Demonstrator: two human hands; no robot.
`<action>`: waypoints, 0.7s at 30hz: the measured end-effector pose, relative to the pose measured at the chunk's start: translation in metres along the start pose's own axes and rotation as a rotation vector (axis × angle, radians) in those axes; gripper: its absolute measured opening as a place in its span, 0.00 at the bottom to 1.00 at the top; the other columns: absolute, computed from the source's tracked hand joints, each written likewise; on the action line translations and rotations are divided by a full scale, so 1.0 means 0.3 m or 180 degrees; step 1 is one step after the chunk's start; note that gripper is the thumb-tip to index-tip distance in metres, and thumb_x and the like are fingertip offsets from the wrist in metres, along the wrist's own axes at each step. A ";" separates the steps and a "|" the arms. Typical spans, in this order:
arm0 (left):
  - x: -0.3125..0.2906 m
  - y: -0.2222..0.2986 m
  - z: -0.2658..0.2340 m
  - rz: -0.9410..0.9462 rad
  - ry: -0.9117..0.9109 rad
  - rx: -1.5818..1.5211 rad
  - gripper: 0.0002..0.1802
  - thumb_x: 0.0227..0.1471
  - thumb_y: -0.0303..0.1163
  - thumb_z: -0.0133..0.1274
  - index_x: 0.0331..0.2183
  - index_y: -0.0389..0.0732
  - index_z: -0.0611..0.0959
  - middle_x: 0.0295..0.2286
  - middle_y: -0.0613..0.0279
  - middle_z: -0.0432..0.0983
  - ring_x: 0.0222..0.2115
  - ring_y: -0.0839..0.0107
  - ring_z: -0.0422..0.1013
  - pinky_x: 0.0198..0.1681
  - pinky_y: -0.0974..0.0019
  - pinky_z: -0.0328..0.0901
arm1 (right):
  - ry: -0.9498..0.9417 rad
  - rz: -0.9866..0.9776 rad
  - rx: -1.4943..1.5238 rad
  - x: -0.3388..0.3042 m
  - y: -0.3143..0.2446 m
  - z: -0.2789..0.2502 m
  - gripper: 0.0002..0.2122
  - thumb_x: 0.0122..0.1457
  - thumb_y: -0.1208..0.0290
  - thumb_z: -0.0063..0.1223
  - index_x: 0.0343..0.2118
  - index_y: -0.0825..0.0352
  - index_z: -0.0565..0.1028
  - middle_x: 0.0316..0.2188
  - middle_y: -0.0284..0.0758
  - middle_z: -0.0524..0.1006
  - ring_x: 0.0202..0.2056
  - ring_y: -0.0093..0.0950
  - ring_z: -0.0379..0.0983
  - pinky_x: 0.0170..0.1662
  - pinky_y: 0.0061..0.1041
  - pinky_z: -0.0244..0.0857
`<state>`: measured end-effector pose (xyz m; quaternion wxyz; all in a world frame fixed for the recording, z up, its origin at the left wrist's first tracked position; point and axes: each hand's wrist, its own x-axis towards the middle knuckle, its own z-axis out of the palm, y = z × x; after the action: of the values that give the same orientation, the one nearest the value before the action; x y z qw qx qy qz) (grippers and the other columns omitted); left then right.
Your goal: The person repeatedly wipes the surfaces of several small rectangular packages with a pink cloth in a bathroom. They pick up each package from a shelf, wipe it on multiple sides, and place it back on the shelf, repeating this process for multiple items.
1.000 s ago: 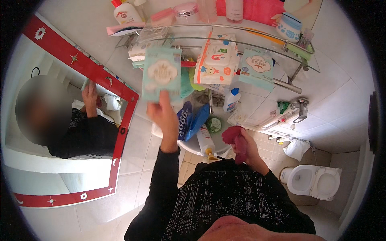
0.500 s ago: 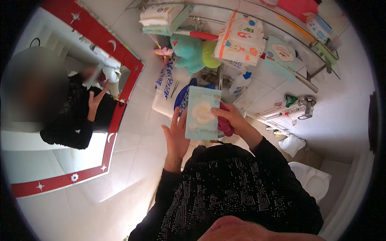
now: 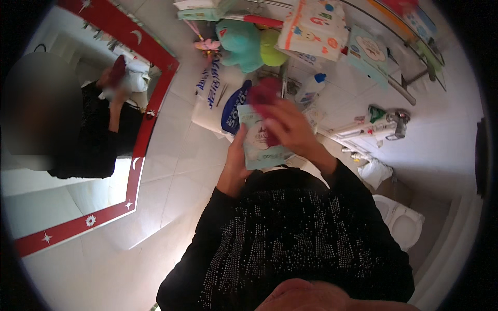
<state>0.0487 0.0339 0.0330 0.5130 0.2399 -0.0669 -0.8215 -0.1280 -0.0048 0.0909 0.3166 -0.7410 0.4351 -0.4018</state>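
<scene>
- My left hand (image 3: pixel 237 160) holds the pale green packet (image 3: pixel 258 150) in front of my waist, thumb along its left edge. The other fingers are behind it, so I can't tell how far they curl. I'd keep that support firm and flat, since a soft packet would probably buckle under rubbing.
- My right hand (image 3: pixel 296 129) is bent round a bunched dark red cloth (image 3: pixel 265 90), part of it standing above the knuckles, part against the packet's front. The fingers are blurred, so how tight that hold is I can't say for certain.
- This looks like wiping, so I'd spread the cloth flat under my fingertips, go from the middle out to the edges with light strokes, and fold in any loose end.
- Just beyond the packet lies the blue bag (image 3: pixel 234 113). I'd keep the cloth's loose part from catching on it.
- Farther out are the tweezers (image 3: pixel 221 96) and, to the right, the white bottle with a blue cap (image 3: pixel 310 89). My elbows should stay in, well away from both.
- Past those sit the teal plush toy (image 3: pixel 241 44), the white wipes pack (image 3: pixel 314 35) and another pale green pack (image 3: pixel 366 51) by the rail (image 3: pixel 402 92).
</scene>
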 end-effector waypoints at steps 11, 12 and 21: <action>0.026 -0.042 0.031 -0.0135 0.0064 -0.0059 0.45 0.58 0.69 0.30 0.62 0.44 0.61 0.58 0.55 0.63 0.58 0.56 0.61 0.60 0.50 0.59 | -0.0290 -0.1194 -0.1499 0.007 0.108 0.092 0.16 0.55 0.67 0.54 0.47 0.65 0.75 0.52 0.40 0.71 0.58 0.43 0.63 0.59 0.44 0.57; 0.026 -0.041 0.050 -0.0186 0.0108 0.0073 0.45 0.58 0.69 0.29 0.62 0.44 0.61 0.59 0.55 0.62 0.59 0.56 0.61 0.60 0.50 0.59 | -0.0186 -0.0735 -0.1118 0.034 0.132 0.100 0.18 0.53 0.68 0.55 0.47 0.66 0.75 0.52 0.41 0.71 0.57 0.44 0.64 0.58 0.45 0.58; 0.045 -0.012 -0.032 0.0129 -0.0214 -0.0353 0.44 0.58 0.69 0.29 0.61 0.44 0.64 0.59 0.56 0.62 0.58 0.57 0.61 0.61 0.50 0.57 | -0.0238 -0.1718 -0.1711 -0.039 0.118 0.164 0.19 0.55 0.64 0.52 0.48 0.66 0.75 0.46 0.39 0.73 0.54 0.39 0.65 0.62 0.45 0.52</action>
<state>0.0454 0.0252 0.0189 0.5395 0.1820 -0.0433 -0.8210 -0.1026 -0.0033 0.0346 0.0094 -0.8996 0.3024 -0.3149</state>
